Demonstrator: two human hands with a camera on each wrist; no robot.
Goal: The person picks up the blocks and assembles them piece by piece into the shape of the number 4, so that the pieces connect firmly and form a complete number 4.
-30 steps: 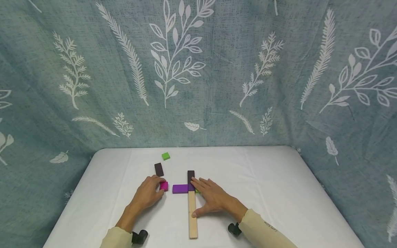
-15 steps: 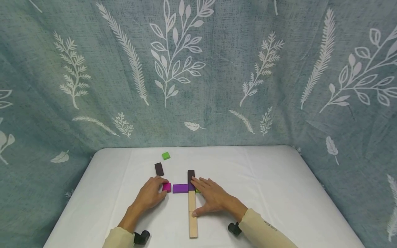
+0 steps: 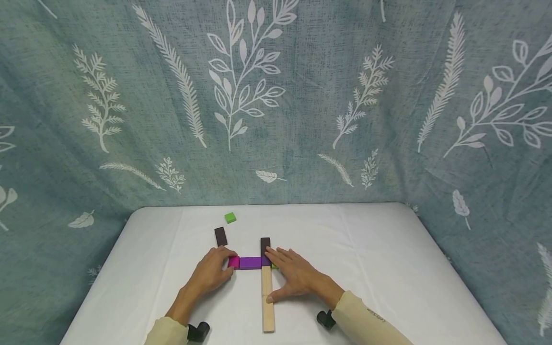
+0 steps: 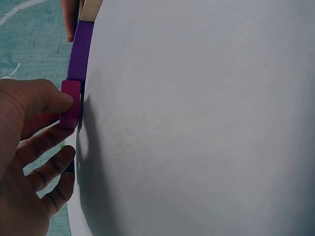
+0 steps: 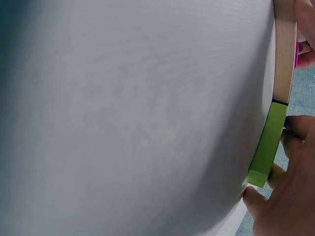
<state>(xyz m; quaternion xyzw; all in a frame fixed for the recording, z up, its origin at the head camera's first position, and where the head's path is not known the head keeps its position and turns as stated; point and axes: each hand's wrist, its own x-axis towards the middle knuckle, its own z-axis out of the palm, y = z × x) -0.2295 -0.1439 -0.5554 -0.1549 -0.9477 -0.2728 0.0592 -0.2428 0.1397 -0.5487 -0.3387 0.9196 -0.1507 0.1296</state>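
On the table (image 3: 379,273), the left hand (image 3: 208,273) pinches the pink block (image 4: 72,115), now touching the purple block (image 3: 250,263), so the gap's gone; right hand (image 3: 297,275) spread wide.

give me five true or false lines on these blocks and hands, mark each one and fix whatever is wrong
1. The left hand pinches a small magenta block. True.
2. The two pale wooden rectangular blocks lie crosswise, one on top of the other. False: they lie end to end in one line.
3. A long green rectangular block lies beside the right hand. True.
4. The small green square block is under the right hand. False: it lies near the far edge of the white-covered table, apart from both hands.
5. The purple rectangular block lies between the magenta block and the pale wooden line. True.
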